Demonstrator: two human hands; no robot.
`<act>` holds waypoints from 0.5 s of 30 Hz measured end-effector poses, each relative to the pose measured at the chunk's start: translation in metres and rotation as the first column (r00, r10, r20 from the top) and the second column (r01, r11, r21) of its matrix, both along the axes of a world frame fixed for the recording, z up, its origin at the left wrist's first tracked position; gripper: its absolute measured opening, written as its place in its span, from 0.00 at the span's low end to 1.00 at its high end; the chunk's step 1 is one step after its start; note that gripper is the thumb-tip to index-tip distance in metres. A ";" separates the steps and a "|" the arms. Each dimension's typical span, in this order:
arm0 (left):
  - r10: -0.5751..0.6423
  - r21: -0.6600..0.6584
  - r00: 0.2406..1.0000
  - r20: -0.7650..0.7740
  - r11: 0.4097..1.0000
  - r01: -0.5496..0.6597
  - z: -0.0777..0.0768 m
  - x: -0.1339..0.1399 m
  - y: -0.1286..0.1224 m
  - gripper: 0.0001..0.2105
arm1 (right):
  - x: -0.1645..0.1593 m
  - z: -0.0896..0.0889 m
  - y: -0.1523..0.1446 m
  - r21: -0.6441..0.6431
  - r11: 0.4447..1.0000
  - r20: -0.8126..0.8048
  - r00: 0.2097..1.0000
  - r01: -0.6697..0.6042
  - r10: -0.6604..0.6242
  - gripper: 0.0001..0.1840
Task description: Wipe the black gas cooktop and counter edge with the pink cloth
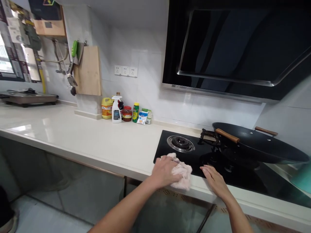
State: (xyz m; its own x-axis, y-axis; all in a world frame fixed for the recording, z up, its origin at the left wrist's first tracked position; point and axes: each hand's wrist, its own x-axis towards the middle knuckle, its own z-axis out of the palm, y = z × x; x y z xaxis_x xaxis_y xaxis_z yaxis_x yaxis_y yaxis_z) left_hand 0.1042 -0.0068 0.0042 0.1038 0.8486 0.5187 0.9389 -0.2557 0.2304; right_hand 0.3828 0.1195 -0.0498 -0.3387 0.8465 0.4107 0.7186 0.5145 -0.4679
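My left hand (166,171) presses a pale pink cloth (183,176) against the front left part of the black glass gas stove (167,137), its fingers curled over the cloth. Part of the cloth hangs past the stove's front edge onto the white counter. To the right, my right hand (213,179) rests at the stove's front edge with fingers stretched out, holding nothing. Beyond the cloth lies the bare left burner (181,143). A large black wok (257,142) with wooden handles sits tilted over the right side of the stove.
A dark range hood (230,48) hangs low above the stove. Along the wall stand a white spray bottle (117,111), a yellow jug (107,108), a red-lidded jar (127,114) and a green container (135,112). A cutting board (88,71) hangs at the left. Someone's shoe (11,225) shows at lower left.
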 end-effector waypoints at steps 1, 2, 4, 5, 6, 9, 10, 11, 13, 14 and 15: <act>0.037 0.003 0.999 0.003 0.999 -0.037 0.001 -0.015 -0.005 0.23 | 0.000 0.000 0.000 0.013 1.000 0.010 1.000 -0.002 0.002 0.31; 0.079 -0.003 0.997 0.000 0.997 -0.079 0.002 -0.031 -0.011 0.23 | 0.000 -0.001 0.000 0.025 1.000 0.018 1.000 -0.004 0.004 0.30; 0.176 -0.024 0.984 -0.009 0.984 -0.176 0.004 -0.065 -0.023 0.22 | 0.000 -0.002 0.000 0.045 0.999 0.029 1.000 -0.008 0.007 0.29; 0.230 -0.029 0.973 -0.014 0.973 -0.230 0.006 -0.083 -0.029 0.22 | 0.000 -0.002 0.001 0.052 0.999 0.030 1.000 -0.010 0.008 0.29; 0.283 -0.050 0.959 -0.028 0.957 -0.284 0.007 -0.101 -0.035 0.22 | 0.000 -0.003 0.001 0.055 0.998 0.030 0.999 -0.013 0.012 0.29; 0.467 -0.094 0.882 -0.057 0.877 -0.471 0.013 -0.151 -0.052 0.22 | 0.001 -0.005 0.002 0.059 0.998 0.027 0.999 -0.020 0.019 0.28; 0.529 -0.105 0.847 -0.060 0.840 -0.532 0.014 -0.165 -0.057 0.22 | 0.002 -0.006 0.002 0.060 0.998 0.027 0.999 -0.023 0.021 0.28; 0.583 -0.115 0.810 -0.061 0.802 -0.586 0.016 -0.177 -0.061 0.23 | 0.002 -0.006 0.002 0.058 0.998 0.029 0.999 -0.024 0.023 0.28; 0.668 -0.129 0.742 -0.059 0.732 -0.669 0.018 -0.192 -0.068 0.25 | 0.003 -0.007 0.002 0.056 0.998 0.033 0.999 -0.027 0.025 0.28; 0.697 -0.127 0.715 -0.058 0.705 -0.698 0.018 -0.194 -0.070 0.26 | 0.003 -0.008 0.002 0.057 0.998 0.034 0.999 -0.029 0.027 0.28; 0.722 -0.112 0.690 -0.055 0.682 -0.723 0.018 -0.194 -0.072 0.27 | 0.004 -0.008 0.002 0.060 0.998 0.033 0.999 -0.029 0.027 0.28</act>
